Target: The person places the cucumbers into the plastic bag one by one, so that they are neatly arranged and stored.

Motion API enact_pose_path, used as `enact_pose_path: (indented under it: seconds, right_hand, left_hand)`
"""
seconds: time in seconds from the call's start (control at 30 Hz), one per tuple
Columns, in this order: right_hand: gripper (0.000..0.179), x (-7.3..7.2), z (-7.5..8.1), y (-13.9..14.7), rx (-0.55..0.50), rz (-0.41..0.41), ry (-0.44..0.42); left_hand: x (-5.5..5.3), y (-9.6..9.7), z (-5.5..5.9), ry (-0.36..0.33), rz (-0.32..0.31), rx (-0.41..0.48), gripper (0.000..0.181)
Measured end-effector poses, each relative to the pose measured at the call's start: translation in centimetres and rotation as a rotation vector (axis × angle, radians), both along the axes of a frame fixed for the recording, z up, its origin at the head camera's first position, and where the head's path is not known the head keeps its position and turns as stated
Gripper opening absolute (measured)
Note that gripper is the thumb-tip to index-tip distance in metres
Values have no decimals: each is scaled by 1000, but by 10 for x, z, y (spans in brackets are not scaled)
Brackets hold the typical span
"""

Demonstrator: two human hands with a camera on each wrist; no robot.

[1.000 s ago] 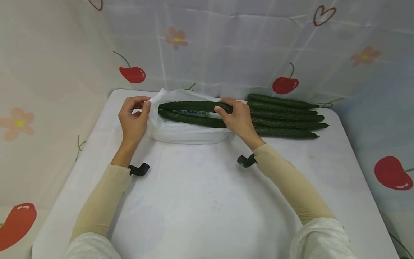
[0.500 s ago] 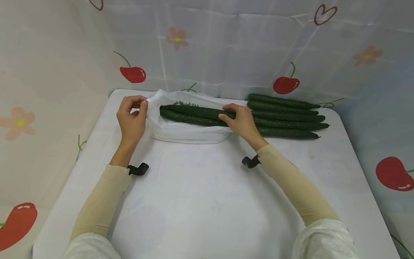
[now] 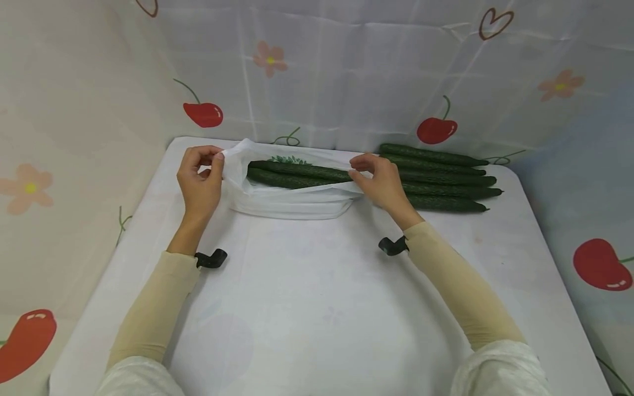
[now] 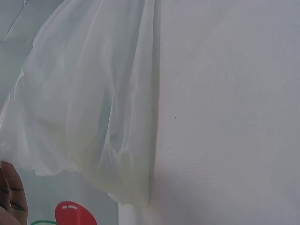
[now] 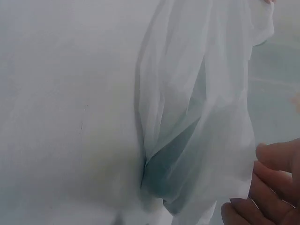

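A white plastic bag (image 3: pixel 292 207) lies on its side, its mouth spread between both hands. Thumb and fingertips of my left hand (image 3: pixel 200 179) pinch its left edge. At the bag's right end, my right hand (image 3: pixel 383 184) has its thumb and curled fingers on the rim; in the right wrist view that thumb (image 5: pixel 276 157) meets the thin plastic. Two long dark green cucumbers (image 3: pixel 299 169) lie side by side within the bag, their right ends hidden by its near rim and the right hand. Thin folds of the bag (image 4: pixel 89 89) hang in the left wrist view.
Several more cucumbers (image 3: pixel 446 192) lie in a row just right of the right hand. Everything rests on a white-covered table (image 3: pixel 307 286). Behind it hangs a curtain (image 3: pixel 346 71) printed with cherries and flowers.
The right hand lowered the upper cucumber against the other in the bag, let it go and moved right onto the rim. The near rim rose over the cucumbers. The left hand kept its pinch.
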State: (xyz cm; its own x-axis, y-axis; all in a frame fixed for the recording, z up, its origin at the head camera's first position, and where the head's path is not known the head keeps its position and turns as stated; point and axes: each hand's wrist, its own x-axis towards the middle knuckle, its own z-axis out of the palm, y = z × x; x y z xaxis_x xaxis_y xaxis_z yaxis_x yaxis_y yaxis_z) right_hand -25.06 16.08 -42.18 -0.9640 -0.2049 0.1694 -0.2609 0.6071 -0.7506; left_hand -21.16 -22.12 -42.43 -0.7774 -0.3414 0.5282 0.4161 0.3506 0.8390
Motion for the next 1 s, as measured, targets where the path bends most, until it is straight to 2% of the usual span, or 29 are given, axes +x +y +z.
enact_pose_path:
  seconds: [0.2, 0.4, 0.73, 1.0]
  right_hand:
    - [29, 1, 3, 19, -9, -29, 41]
    - [30, 5, 7, 48, 29, -51, 17]
    - [34, 20, 2, 116, 58, -101, -25]
    - [40, 34, -6, 179, 85, -176, -77]
  left_hand:
    - [3, 1, 2, -17, 13, -16, 20]
    - [2, -2, 0, -11, 14, -15, 21]
    - [-10, -8, -16, -8, 14, -17, 20]
    - [-6, -3, -10, -1, -8, -1, 20]
